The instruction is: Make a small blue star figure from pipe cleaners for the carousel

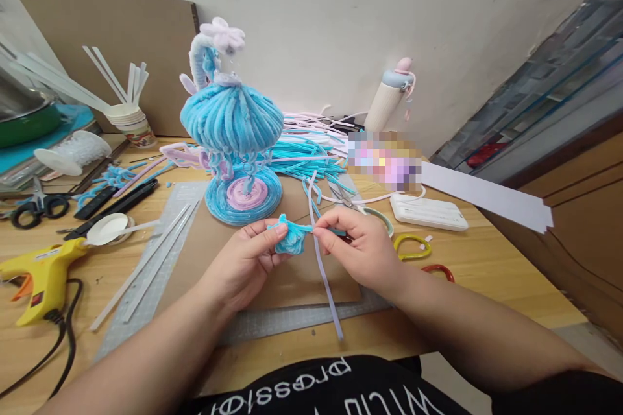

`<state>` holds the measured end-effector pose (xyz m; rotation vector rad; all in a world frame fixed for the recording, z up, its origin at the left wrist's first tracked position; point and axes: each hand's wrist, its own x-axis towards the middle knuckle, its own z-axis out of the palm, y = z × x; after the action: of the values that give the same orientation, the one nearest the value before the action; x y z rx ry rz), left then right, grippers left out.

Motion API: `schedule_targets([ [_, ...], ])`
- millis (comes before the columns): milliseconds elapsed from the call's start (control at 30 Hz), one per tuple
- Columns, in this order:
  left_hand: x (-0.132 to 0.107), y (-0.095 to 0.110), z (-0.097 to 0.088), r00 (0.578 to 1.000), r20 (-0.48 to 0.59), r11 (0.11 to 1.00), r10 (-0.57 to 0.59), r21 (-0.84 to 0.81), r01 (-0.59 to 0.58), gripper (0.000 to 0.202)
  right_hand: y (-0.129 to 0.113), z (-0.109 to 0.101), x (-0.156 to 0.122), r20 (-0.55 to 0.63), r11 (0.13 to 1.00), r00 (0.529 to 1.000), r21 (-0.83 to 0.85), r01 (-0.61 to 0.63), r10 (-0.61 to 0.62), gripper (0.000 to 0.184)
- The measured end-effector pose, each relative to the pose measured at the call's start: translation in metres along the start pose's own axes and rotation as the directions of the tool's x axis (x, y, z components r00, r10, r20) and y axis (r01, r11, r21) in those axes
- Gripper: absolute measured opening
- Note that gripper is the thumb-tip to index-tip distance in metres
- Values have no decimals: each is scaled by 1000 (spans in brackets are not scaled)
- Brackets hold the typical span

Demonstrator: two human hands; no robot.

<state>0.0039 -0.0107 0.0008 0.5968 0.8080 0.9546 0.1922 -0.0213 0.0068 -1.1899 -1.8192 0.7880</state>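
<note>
My left hand (pixel 253 256) pinches a small blue piece of bent pipe cleaner (pixel 291 240) between thumb and fingers. From its top right a blue strand runs to my right hand (pixel 363 246), whose thumb and forefinger are closed on that pipe cleaner's end. A lilac pipe cleaner (pixel 327 285) lies on the brown cardboard (pixel 214 272), passing close to my right fingertips. Just beyond my hands stands a lamp-shaped pipe cleaner model (pixel 231 118) with a pleated blue shade, a flower on top and a round blue and pink base.
On the left lie a yellow glue gun (pixel 46 279), black scissors (pixel 39 207) and glue sticks (pixel 158 266). A paper cup (pixel 130 123) holds white strips. Loose blue pipe cleaners (pixel 302 159) are heaped behind. To the right are a white power bank (pixel 428 212), yellow-handled scissors (pixel 413 248) and a bottle (pixel 387 100).
</note>
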Motion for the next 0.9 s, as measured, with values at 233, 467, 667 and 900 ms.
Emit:
schedule_targets([
  [233, -1, 0, 0, 999, 7, 999, 36, 20, -36, 13, -1, -1, 0, -28, 998, 998, 46, -54, 55, 14],
  [467, -3, -1, 0, 998, -21, 997, 67, -38, -68, 13, -6, 0, -1, 15, 999, 1000, 31, -26, 25, 12],
  [667, -1, -2, 0, 995, -11, 994, 100, -47, -100, 16, -2, 5, 6, 197, 904, 963, 351, -243, 182, 13],
  [900, -3, 1, -1, 992, 121, 1000, 21, -1, -21, 17, 8, -1, 13, 531, 707, 835, 536, -462, 143, 17],
])
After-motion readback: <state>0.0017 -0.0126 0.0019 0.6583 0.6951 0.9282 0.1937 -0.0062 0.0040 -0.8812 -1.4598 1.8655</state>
